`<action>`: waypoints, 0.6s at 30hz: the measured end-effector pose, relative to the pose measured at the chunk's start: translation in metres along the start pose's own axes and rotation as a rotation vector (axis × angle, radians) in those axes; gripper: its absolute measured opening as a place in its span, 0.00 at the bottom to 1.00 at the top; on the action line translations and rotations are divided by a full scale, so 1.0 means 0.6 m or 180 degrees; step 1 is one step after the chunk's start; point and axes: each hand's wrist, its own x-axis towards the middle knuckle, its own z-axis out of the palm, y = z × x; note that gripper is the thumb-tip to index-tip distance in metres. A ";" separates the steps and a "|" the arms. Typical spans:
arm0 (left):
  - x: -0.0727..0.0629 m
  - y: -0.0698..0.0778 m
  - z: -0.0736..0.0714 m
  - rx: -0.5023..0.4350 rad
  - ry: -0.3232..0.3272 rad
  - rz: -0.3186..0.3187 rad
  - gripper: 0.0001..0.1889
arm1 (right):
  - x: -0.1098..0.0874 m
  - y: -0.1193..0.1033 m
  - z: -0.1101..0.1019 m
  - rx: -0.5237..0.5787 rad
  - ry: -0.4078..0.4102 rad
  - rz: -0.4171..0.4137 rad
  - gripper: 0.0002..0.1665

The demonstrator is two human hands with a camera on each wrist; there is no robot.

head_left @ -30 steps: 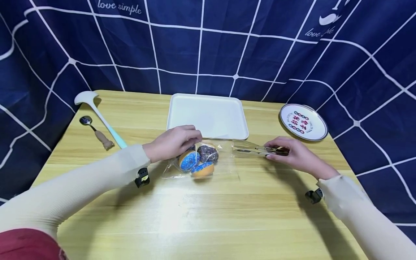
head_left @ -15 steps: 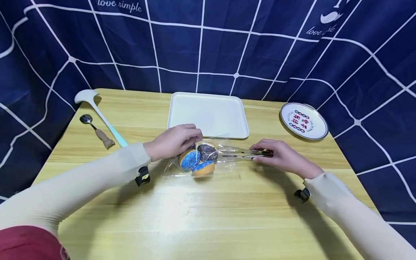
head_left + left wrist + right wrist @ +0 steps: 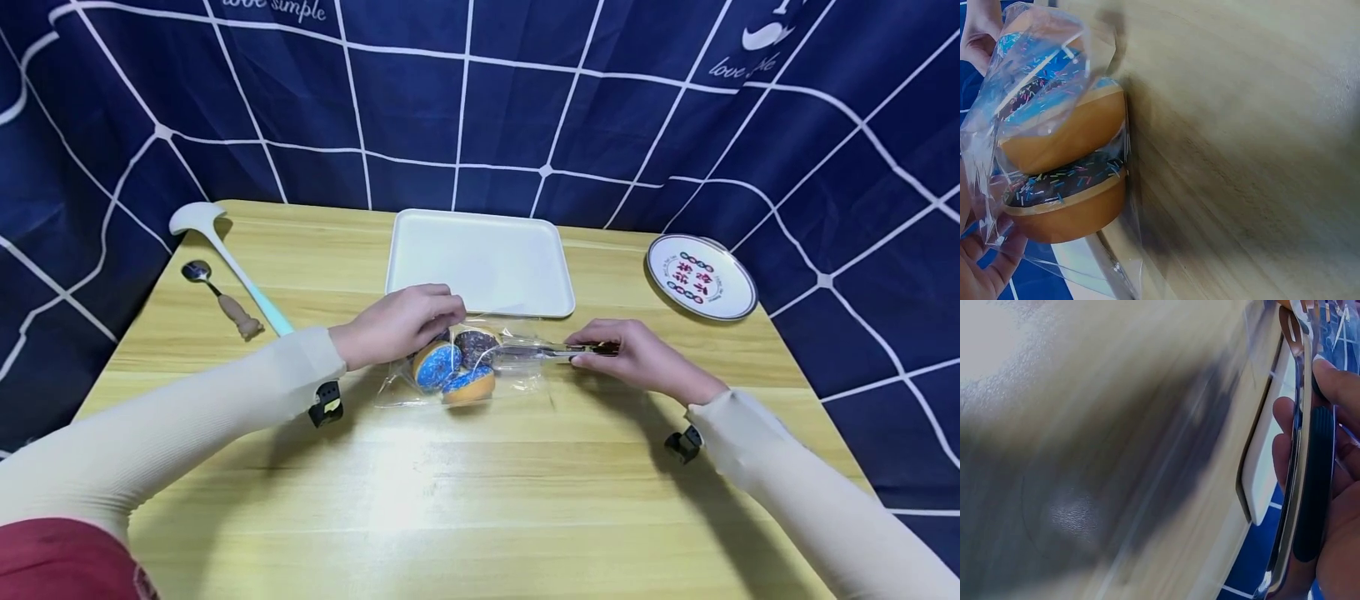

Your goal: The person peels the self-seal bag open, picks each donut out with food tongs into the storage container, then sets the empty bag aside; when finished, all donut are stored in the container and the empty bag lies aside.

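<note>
My left hand (image 3: pixel 408 325) pinches the upper edge of a clear plastic bag (image 3: pixel 525 385). Inside the bag lie several toy donuts: a blue-iced donut (image 3: pixel 437 365), a second blue-iced donut (image 3: pixel 470 387) in front, and chocolate-iced ones, such as the chocolate donut (image 3: pixel 1066 212) low in the left wrist view. From the right, my right hand (image 3: pixel 637 354) grips metal tongs (image 3: pixel 551 351) with black grips, thumb on one arm and fingers on the other. The tongs' front ends reach through the bag's mouth, up to the chocolate donut at the back; their tips are partly hidden behind glare and film.
A white rectangular tray (image 3: pixel 480 258) lies just behind the bag. At the back right is a patterned white plate (image 3: pixel 701 275). A ladle (image 3: pixel 243 271) and a small spoon (image 3: pixel 225 302) lie at the left. Blue checked curtain (image 3: pixel 502 108) hangs around the wooden table (image 3: pixel 480 500).
My right hand has moved left, carrying the tongs into the bag towards the donuts. The tongs' arms now stand closer together. My left hand keeps its place at the bag.
</note>
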 end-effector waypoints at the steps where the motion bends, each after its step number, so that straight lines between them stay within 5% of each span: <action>1: 0.000 0.000 -0.001 0.0003 -0.0005 -0.0006 0.07 | 0.000 0.001 0.000 0.0018 0.0006 0.0000 0.15; 18: -0.002 -0.003 -0.006 -0.0086 -0.0046 -0.0106 0.07 | -0.067 0.028 -0.051 0.0180 0.0179 0.0229 0.16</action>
